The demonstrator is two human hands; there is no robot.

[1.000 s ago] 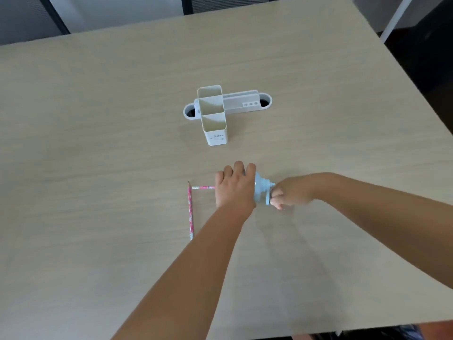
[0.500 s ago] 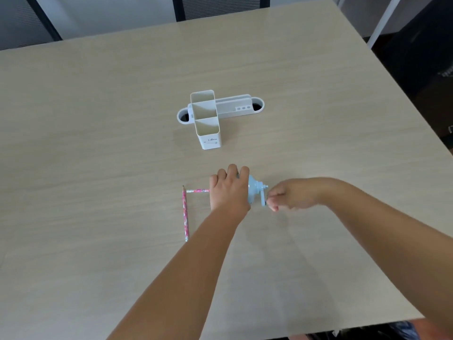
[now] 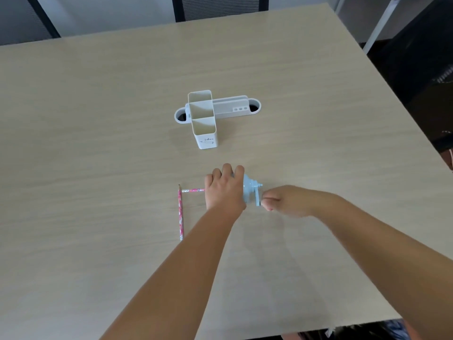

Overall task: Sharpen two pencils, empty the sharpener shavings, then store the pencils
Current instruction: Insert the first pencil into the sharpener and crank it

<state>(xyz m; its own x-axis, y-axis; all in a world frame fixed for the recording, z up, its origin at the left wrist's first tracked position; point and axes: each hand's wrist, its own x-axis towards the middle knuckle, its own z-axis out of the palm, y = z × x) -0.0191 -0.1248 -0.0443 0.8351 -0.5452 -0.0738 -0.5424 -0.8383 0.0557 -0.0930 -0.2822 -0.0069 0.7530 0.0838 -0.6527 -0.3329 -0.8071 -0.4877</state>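
A light blue crank sharpener (image 3: 249, 191) sits on the wooden table (image 3: 98, 143). My left hand (image 3: 224, 188) covers and grips its body from above. My right hand (image 3: 282, 202) pinches the crank handle, which points down. A pink patterned pencil (image 3: 193, 190) lies horizontally and runs under my left hand toward the sharpener; its far end is hidden. A second pink pencil (image 3: 180, 212) lies loose on the table to the left, with its dark tip pointing away from me.
A white pencil holder (image 3: 204, 119) with two open compartments stands behind the sharpener, against a white desk cable tray (image 3: 230, 109). A chair back (image 3: 220, 6) shows beyond the far edge. The table's right edge drops to a dark floor.
My right hand has turned the crank, which now points downward. My left hand stays on the sharpener. The view has shifted slightly; both pencils keep their places.
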